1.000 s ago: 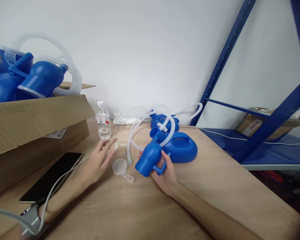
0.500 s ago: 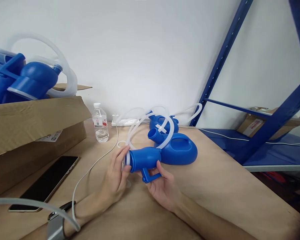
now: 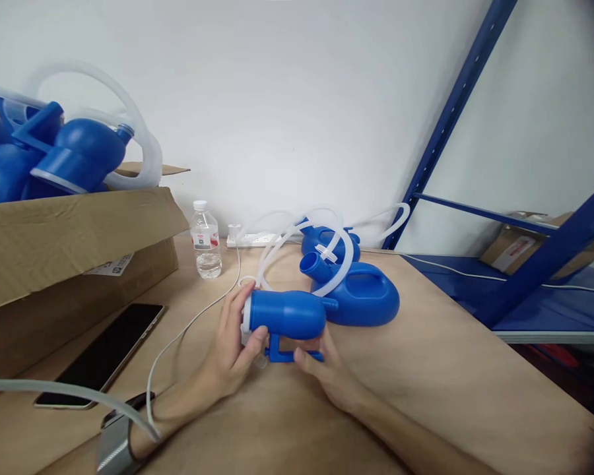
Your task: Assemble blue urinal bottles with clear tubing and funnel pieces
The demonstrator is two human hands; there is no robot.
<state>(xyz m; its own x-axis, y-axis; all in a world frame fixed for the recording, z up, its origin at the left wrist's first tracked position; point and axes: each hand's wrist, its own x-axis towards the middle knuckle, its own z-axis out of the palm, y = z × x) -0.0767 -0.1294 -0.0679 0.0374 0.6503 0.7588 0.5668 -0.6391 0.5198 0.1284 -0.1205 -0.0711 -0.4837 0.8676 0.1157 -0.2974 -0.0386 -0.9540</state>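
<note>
A small blue bottle [image 3: 290, 315] lies sideways in the air between my two hands, its handle hanging below. Around its white-rimmed left end my left hand [image 3: 235, 340] is closed, thumb on the lower edge. My right hand [image 3: 329, 369] grips the handle from the right, thumb in front of it. Just behind, a larger blue jug [image 3: 369, 295] rests on its base on the table, its open spout pointing up to the left. White tubing [image 3: 347, 260] loops over and beside the jug. Another blue jug [image 3: 346, 243] stands further back near the wall.
An open cardboard box [image 3: 74, 231] full of blue bottles and tubing is at the left. Beside it lie a phone [image 3: 101, 356] and a water bottle [image 3: 206, 244]. A power strip [image 3: 255, 240] sits by the wall; blue shelving [image 3: 445, 112] stands right. A white cable crosses the table.
The blue bottle has turned in my hands, and its white rim now shows at the left end. My right hand has shifted onto the handle. The view has moved slightly.
</note>
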